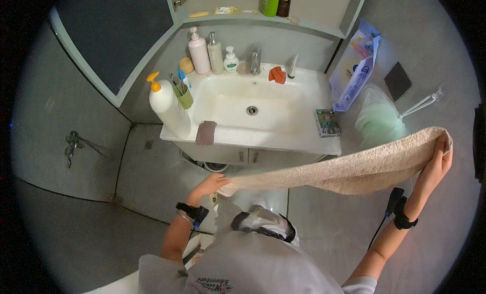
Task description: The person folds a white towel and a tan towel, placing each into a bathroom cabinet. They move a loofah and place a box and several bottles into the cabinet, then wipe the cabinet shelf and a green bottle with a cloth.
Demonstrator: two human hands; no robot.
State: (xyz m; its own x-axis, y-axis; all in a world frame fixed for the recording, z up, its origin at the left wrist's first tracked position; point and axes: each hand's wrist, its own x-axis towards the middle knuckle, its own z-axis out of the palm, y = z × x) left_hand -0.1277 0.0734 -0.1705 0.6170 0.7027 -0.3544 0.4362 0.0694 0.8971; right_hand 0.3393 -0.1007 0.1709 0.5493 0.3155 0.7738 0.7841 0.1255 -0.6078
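A beige towel stretches across the middle and right of the frame, pulled out between both hands below the white sink. The left hand, at lower centre, has its grip clamped on the towel's near end, and the right hand, at the far right, has its grip clamped on the raised far end. On the sink's rim, a brown cloth lies at the front left, a white pump bottle with an orange top stands at the left corner, and a small green box sits at the right.
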